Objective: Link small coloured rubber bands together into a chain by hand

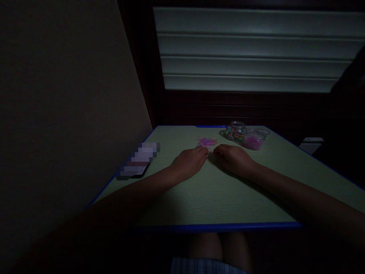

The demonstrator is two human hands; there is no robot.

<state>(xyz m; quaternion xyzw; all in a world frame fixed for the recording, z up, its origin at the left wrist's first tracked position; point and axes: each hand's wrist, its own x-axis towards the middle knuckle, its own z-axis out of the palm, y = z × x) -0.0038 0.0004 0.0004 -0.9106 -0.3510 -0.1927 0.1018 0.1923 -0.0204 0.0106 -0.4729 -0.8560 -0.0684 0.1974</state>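
My left hand (190, 163) is closed low over the table, fingertips pressed together. Facing it, my right hand (235, 159) is curled in a pinch, a small gap between the two. A tiny pale pinkish strand or piece (210, 153) shows in that gap and seems to reach both sets of fingertips; the dim light hides what it is. Just beyond the fingers lies a loose heap of small pink and purple bits (207, 142), with a few yellowish ones at its right edge.
Behind my right hand stand a clear jar (236, 131) of multicoloured small rings and a clear container (253, 141) of pink bits. A blurred-out flat object (139, 160) lies at the left edge of the pale green table (182, 205). A wall (85, 95) borders the left.
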